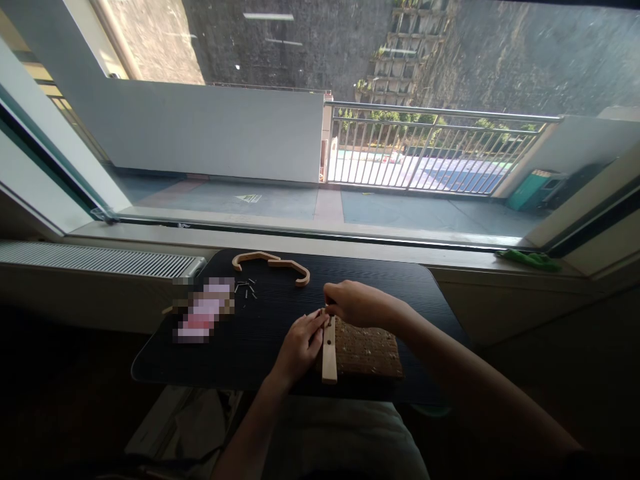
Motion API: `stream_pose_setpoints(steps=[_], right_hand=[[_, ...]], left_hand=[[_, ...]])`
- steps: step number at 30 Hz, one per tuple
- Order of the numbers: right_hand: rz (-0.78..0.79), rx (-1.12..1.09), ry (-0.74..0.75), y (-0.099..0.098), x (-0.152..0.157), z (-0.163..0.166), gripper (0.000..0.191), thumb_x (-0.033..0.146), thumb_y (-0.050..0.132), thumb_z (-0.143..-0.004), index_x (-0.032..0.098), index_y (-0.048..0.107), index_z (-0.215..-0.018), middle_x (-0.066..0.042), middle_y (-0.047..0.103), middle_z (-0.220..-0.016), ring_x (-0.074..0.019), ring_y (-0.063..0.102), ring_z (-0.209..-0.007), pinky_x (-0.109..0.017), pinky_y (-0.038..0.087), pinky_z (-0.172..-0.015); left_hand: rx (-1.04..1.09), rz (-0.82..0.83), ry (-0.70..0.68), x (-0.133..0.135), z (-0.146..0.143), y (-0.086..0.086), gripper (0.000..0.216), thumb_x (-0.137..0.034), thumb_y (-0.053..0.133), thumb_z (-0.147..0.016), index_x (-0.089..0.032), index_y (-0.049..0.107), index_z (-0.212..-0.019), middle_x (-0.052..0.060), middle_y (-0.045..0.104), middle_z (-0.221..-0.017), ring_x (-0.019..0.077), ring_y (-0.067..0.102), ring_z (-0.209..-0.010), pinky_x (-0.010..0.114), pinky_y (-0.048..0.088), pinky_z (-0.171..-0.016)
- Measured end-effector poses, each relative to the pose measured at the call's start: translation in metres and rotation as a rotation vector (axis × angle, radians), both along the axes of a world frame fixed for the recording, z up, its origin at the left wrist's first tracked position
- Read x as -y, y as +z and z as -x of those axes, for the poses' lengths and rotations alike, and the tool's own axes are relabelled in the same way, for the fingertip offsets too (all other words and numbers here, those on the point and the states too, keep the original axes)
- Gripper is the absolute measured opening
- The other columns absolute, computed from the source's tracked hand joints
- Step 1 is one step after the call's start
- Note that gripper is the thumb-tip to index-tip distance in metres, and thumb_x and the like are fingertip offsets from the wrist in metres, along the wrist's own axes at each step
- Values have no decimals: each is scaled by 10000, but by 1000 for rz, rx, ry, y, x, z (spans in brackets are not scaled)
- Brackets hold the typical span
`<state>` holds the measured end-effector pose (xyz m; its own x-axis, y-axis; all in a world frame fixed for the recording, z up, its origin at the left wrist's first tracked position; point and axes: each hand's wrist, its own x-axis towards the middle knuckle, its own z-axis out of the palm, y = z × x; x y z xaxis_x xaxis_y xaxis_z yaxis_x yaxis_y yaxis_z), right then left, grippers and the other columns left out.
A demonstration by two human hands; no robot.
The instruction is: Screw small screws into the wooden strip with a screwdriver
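Note:
A pale wooden strip [329,360] with dark holes lies along the left edge of a brown, rough-textured board [370,350]. My left hand [301,341] grips the strip from its left side, fingers near the far end. At that same far end, my right hand [354,301] is closed with its fingertips pressed together and pointing down. Whatever sits inside the right fingers is hidden or too small to make out. Beyond the hands, two curved wooden pieces [255,256] [295,268] lie end to end. Several small screws [246,288] are scattered to the left.
All this rests on a black table [270,320] with rounded corners. A blurred-out pinkish item [206,310] lies on its left side. Behind the table run a window sill [260,241] and large window; a white radiator [100,259] stands at the left.

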<state>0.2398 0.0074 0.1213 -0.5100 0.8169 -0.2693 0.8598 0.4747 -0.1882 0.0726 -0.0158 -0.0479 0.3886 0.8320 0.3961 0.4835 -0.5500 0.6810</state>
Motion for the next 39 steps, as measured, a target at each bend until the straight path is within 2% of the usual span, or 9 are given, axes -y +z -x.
stream_pose_setpoints(steps=[16,23,31,39], right_hand=[[-64,108,-156,6,10,12,308,407,489,-952,155,647,-1031,-135,723,-951,-266,702,-878,-277,450,-623],[-166,182,-92,4,10,16,323,424,527,-944,141,668,-1010,-149,739,-879,-304,714,-873,-314,485,-656],[-271,209,-73,-2,8,23,413,474,495,-959,145,733,-884,-137,737,-768,-279,723,-775,-305,482,-623],[-287,217,-219,-4,9,24,428,479,509,-946,148,768,-864,-169,740,-799,-293,716,-789,-313,473,-618]], left_hand=[[3,-46,-6,0,-1,1,366,-133,467,-905,-205,636,-1221,98,679,-1232,259,606,-1178,463,472,-1032],[-1,-23,-2,1,-1,4,334,-133,480,-904,-200,651,-1183,96,689,-1201,253,614,-1154,448,469,-1033],[2,-16,-1,1,-1,6,345,-126,476,-901,-204,646,-1191,95,693,-1188,249,617,-1140,444,476,-1020],[-6,-28,-3,0,-1,1,377,-128,465,-901,-208,632,-1230,99,676,-1232,250,604,-1173,452,465,-1037]])
